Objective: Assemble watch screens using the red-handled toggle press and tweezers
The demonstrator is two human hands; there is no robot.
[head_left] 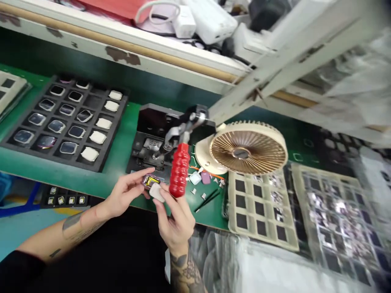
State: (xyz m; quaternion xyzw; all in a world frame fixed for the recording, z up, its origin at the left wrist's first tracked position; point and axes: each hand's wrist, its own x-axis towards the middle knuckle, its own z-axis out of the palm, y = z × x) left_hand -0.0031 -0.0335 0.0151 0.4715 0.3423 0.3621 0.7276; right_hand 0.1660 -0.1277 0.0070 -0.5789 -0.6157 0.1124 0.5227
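My left hand (124, 192) grips a small watch case (150, 180) with a shiny, iridescent rim, its fingers around the edge. Between the thumb and fingers of my right hand (175, 217) is a pale rounded-square plate (157, 192), held close against the case; whether the two touch I cannot tell. Just beyond my hands stands a black clamp press (152, 148) with a red ribbed handle (179, 171), which rises in front of my right fingers. Black tweezers (207, 200) lie to the right of my right hand.
At left, a black foam tray (99, 160) holds watch-shaped parts and white pieces. A beige fan (249, 148) stands right of the press, near small loose parts (195, 178). Compartment trays (264, 240) sit farther right. A cluttered shelf (183, 67) runs above the green bench (122, 138).
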